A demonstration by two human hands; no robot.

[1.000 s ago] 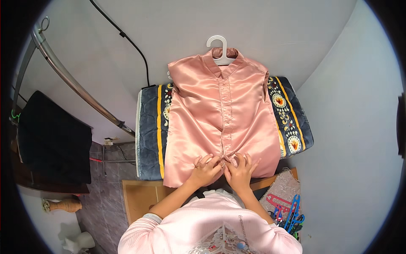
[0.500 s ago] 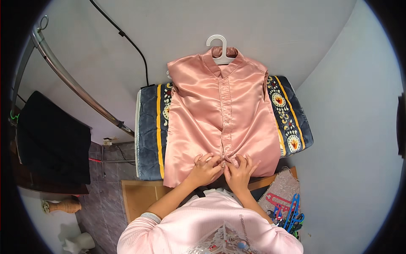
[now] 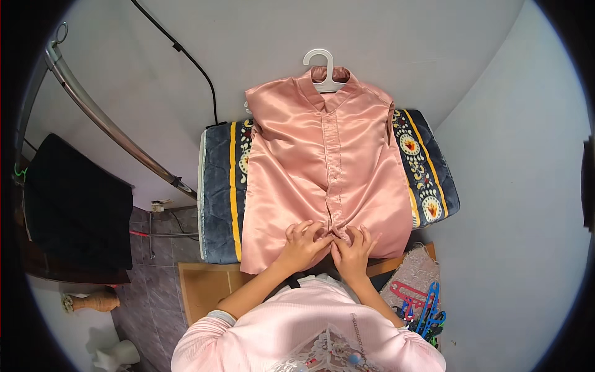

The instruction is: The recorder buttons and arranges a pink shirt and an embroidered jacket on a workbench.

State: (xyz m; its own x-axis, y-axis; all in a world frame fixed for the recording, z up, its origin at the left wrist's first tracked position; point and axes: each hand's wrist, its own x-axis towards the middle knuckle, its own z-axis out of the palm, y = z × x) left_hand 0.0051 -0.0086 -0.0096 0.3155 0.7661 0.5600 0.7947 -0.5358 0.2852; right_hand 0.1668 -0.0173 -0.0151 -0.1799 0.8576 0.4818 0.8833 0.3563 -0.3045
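Observation:
A pink satin sleeveless blouse lies front up, with a white hanger showing at its collar. Beneath it is a folded dark blue patterned blanket. Both of my hands are at the bottom of the blouse's front button strip. My left hand pinches one edge of the strip with thumb and forefinger, its other fingers curled over the satin. Close beside it, my right hand pinches the facing edge, other fingers raised. The fingertips almost meet, and whatever button lies between them is hidden.
Blue and red plastic hangers lie on a greyish cloth at lower right. Left of me stand a metal rail and a hanging black cloth. A brown board is below the blanket; a black cable runs down the wall.
My left fingertips have shifted slightly right, closer to my right fingertips at the strip. The blouse stays nearly in place.

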